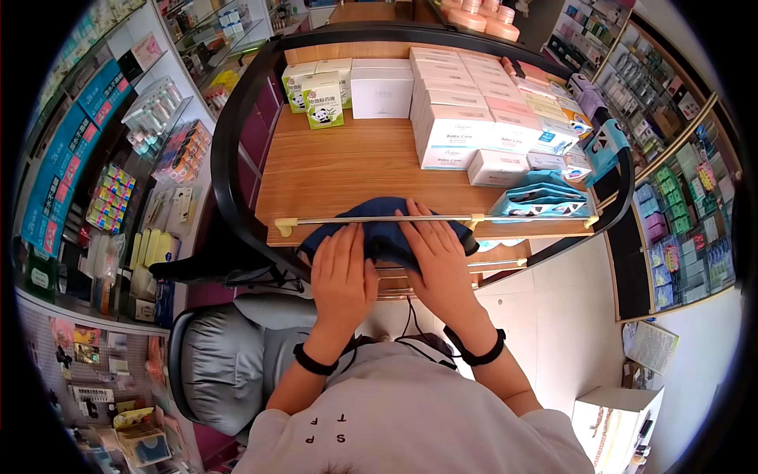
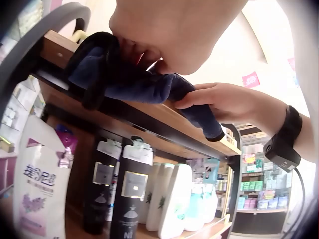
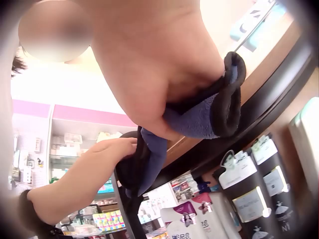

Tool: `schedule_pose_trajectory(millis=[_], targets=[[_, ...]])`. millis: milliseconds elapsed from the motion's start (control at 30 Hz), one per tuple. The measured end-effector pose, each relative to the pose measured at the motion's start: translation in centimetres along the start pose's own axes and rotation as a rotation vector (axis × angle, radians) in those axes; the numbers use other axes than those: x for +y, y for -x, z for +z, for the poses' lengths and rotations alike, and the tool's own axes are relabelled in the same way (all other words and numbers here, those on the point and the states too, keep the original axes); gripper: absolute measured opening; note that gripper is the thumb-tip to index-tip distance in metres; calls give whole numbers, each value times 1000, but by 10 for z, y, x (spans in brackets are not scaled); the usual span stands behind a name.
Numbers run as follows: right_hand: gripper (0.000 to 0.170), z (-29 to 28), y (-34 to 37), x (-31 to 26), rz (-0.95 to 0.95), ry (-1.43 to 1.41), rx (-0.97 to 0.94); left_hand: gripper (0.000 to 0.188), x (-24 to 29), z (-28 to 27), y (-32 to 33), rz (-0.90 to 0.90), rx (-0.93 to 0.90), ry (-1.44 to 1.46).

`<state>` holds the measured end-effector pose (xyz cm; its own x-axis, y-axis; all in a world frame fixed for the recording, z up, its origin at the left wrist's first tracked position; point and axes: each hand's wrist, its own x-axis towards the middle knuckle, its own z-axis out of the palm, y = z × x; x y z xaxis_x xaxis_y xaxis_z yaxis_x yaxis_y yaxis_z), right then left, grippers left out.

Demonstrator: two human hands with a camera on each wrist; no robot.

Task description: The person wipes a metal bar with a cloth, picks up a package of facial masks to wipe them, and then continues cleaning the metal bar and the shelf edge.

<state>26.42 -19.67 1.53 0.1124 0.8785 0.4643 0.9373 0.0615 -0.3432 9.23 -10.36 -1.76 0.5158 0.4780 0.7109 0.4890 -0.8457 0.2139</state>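
A dark blue fabric piece with black edging point(image 1: 363, 210) lies folded over the front of the top wooden shelf, close to the thin metal rail. My left hand point(image 1: 341, 272) is on its left part, fingers extended over the top and thumb at the near side. On the right part, my right hand point(image 1: 439, 257) holds the fabric between its thumb and long fingers. In the left wrist view, the fabric point(image 2: 134, 89) bulges below the left palm, its fingers partly hidden. A rolled blue end with a black rim point(image 3: 204, 117) sticks out past the right hand in the right wrist view.
Stacked white boxes point(image 1: 450, 138), green panda boxes point(image 1: 322, 101) and blue packets point(image 1: 545, 196) stand on the shelf behind the metal rail point(image 1: 442, 217). Bottles point(image 2: 132, 184) fill the lower shelf. A grey padded chair point(image 1: 225, 367) stands left of the person.
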Motion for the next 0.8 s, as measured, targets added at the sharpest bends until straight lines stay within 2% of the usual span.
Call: schedule_pose_trajectory(millis=[133,200,367,567,600,667,800], targets=[[74,-20,30,4,108,-46,29,60,25,14,-8,80,-84,44],[69,-26,38,-2,180,-1,59,60,22,16,-12,100,-102,4],[73,-6,32,-5,192,96,65,62,0,14,-17,128,-108,-129],[71,23,-14,-7,-1,82,52,62,-31,-5,-4,-70,-84,-259],[71,30,-20,-9,14,82,59,58,-34,-7,-3,-86,-72,-262],[72,44,-30,-13,-87,42,84,57,-41,-8,4,-80,-59,-268],[73,51,-31,-21,-56,79,95,55,-37,-8,6,-82,-45,-274]])
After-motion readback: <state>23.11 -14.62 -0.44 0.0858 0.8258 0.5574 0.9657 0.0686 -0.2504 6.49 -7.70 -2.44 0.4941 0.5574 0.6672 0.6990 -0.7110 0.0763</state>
